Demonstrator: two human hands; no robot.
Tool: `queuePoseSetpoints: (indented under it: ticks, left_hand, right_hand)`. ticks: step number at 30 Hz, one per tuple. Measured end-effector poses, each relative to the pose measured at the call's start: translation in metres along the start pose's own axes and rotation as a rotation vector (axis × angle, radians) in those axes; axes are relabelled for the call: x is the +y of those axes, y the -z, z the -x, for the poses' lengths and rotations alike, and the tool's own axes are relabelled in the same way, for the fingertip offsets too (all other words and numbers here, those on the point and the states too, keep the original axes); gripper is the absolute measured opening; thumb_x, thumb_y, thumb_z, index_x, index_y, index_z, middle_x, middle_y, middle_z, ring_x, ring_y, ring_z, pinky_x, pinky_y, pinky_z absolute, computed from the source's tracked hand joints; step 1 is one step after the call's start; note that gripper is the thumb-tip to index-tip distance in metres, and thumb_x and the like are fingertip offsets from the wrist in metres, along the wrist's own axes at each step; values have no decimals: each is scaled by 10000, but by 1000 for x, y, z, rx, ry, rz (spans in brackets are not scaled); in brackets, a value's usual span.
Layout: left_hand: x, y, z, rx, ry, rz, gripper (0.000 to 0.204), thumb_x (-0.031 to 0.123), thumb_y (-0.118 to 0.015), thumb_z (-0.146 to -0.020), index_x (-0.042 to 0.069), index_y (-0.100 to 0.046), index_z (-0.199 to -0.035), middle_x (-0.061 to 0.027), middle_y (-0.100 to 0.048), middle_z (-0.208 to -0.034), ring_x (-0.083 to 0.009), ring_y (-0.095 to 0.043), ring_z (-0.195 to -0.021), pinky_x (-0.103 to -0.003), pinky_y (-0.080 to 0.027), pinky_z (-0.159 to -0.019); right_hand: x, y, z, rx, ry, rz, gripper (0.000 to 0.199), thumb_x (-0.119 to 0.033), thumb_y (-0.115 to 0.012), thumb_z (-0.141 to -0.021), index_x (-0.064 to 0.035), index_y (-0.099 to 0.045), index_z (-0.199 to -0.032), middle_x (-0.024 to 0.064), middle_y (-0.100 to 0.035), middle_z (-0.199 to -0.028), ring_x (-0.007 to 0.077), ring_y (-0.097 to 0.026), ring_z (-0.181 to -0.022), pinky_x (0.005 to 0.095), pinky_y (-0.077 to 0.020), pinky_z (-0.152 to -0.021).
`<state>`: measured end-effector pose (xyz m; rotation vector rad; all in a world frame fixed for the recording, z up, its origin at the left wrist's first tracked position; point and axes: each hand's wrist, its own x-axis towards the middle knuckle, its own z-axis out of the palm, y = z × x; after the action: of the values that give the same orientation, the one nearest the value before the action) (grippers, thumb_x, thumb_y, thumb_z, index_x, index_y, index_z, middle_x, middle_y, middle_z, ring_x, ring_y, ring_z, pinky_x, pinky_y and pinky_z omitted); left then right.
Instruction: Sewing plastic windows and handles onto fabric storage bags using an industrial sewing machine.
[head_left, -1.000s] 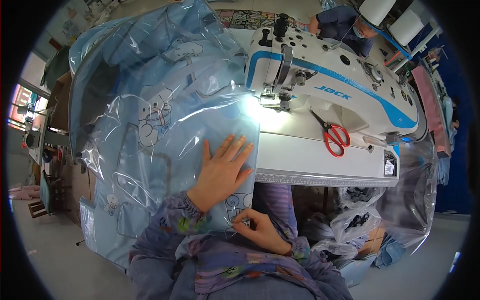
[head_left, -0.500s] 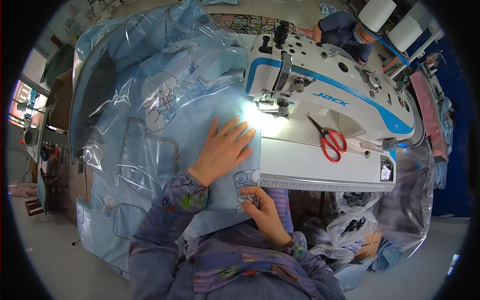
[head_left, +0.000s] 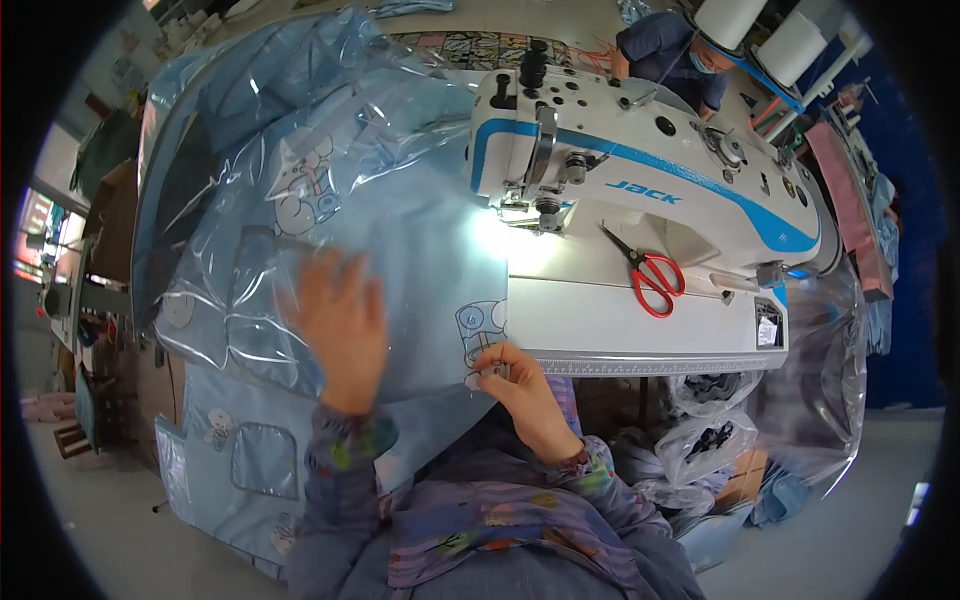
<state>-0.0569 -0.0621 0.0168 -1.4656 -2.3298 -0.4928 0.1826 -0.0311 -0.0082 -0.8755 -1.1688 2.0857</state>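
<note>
- The light-blue, cartoon-printed sheet with a glossy surface (head_left: 425, 270) lies left of the white sewing machine with a blue stripe (head_left: 650, 175), its right edge near the lit needle area.
- The left hand (head_left: 342, 325), blurred, is over the sheet with fingers somewhat spread; whether it touches cannot be told.
- The right hand (head_left: 530, 402) pinches the sheet's lower right edge between thumb and forefinger.
- Red-handled, dark-bladed scissors (head_left: 655, 287) lie on the white machine bed (head_left: 580, 315).
</note>
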Motion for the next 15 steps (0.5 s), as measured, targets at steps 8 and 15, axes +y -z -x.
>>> queuePoseSetpoints:
  ticks: [8, 15]
  left_hand:
    - [-121, -36, -49, -285, 172, 109, 546, 492, -561, -1000, 284, -498, -1501, -59, -323, -1640, -343, -261, -1528, -812, -110, -1083]
    - [-145, -57, -62, -226, -55, 257, 435, 357, -515, -1055, 241, -535, -1474, -106, -423, -1584, -327, -379, -1471, -627, -257, -1144]
  right_hand:
    - [19, -38, 11, 2, 70, 330, 81, -64, -700, -868, -9, -692, -926, -10, -656, -894, 77, -550, -830, 245, -427, -731]
    - [112, -32, 31, -52, -60, 258, 243, -201, -681, -962, 21, -702, -866, 66, -626, -782, 111, -557, -713, 295, -451, -647]
